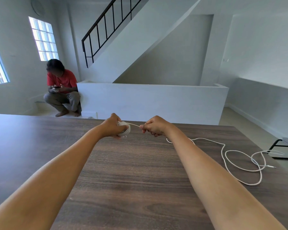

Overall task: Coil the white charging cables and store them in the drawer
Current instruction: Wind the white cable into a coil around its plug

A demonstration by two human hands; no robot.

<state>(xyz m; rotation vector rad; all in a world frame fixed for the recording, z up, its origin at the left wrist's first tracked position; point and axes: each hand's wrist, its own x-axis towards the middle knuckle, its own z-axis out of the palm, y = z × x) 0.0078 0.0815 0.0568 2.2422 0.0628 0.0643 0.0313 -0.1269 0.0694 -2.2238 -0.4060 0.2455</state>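
Observation:
Over the far part of a dark wooden table [131, 171], my left hand [112, 126] grips a tight white cable coil [125, 130]. A short taut strand runs from the coil to my right hand [154, 126], which pinches the white cable in curled fingers. The loose white cable [236, 161] trails from under my right forearm across the table's right side in a couple of open loops, and its plug end lies near the right edge. No drawer is in view.
A person in a red shirt [61, 90] crouches on the floor beyond the table's far left edge. A low white wall [156, 100] and a staircase stand behind the table. A dark-framed bench or stand [286, 146] sits off the table's right edge.

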